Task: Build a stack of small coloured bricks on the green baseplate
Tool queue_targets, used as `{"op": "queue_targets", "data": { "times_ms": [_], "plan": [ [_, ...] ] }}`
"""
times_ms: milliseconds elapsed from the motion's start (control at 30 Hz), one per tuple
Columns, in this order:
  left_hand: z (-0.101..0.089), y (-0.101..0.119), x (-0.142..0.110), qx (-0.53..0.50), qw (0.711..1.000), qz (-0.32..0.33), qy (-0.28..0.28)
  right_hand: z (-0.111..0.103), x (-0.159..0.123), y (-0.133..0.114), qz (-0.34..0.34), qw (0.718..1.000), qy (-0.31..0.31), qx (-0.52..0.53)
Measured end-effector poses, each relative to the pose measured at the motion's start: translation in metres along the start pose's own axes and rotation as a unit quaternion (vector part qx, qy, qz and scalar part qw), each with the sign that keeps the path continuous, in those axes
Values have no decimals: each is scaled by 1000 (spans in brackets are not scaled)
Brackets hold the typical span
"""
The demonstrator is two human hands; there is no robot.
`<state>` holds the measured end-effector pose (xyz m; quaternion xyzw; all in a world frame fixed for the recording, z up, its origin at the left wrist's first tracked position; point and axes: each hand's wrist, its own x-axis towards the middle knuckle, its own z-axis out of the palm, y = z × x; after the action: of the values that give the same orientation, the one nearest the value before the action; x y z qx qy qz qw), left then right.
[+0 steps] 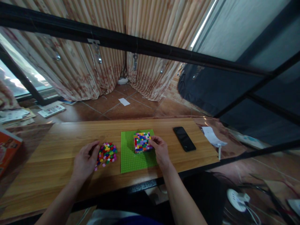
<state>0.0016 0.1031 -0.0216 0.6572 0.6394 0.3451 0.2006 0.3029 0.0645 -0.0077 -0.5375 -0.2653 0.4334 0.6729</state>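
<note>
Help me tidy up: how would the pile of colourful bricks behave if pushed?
The pile of bricks would probably spread rather than move as one, since its pieces lie loose. Being blocky, they'd likely slide more than roll on the smooth-looking table.

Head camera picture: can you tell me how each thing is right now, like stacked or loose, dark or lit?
Toy brick block: built up, standing on the baseplate
Green studded baseplate: flat on the table
Small toy bricks: loose, heaped
Left hand: at the heap, fingers curled; grip unclear
Right hand: fingertips at the block's right edge
Smartphone: lying flat, screen dark
Curtains: hanging, parted near the floor
</note>
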Motion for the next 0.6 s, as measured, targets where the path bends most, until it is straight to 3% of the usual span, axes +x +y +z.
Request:
{"op": "queue_targets", "data": {
  "times_ms": [600],
  "plan": [
    [2,-3,-1,9,1000,18,8,-1,-2,0,-7,999,0,-42]
  ]
}}
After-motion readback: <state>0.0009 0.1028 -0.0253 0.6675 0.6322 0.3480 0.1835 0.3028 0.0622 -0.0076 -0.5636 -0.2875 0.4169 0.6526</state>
